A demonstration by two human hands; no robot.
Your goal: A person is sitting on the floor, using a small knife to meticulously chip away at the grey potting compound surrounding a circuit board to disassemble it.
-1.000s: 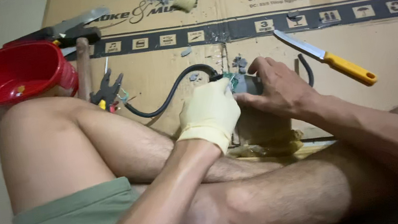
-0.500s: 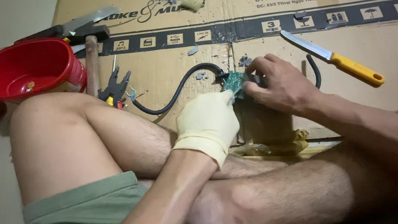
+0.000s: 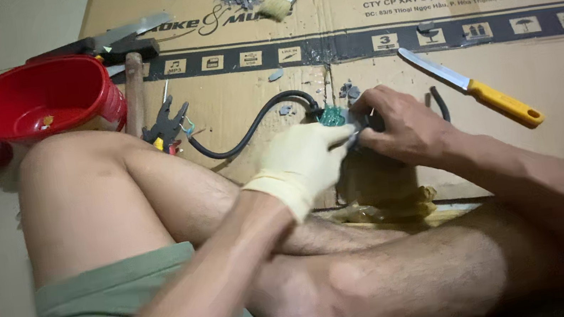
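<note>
Both hands grasp the small green part [image 3: 333, 116] at the black cable [image 3: 249, 128] end above the cardboard [image 3: 562, 102], gloved left hand [image 3: 300, 160] steadying, bare right hand [image 3: 400, 126] pinching; firm, gentle grip seems wise.

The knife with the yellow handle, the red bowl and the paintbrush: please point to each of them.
Knife [image 3: 504, 102]: head view, on its yellow handle.
Red bowl [image 3: 38, 102]: head view, on its inner wall.
Paintbrush [image 3: 275, 5]: head view, on its pale bristles.
</note>
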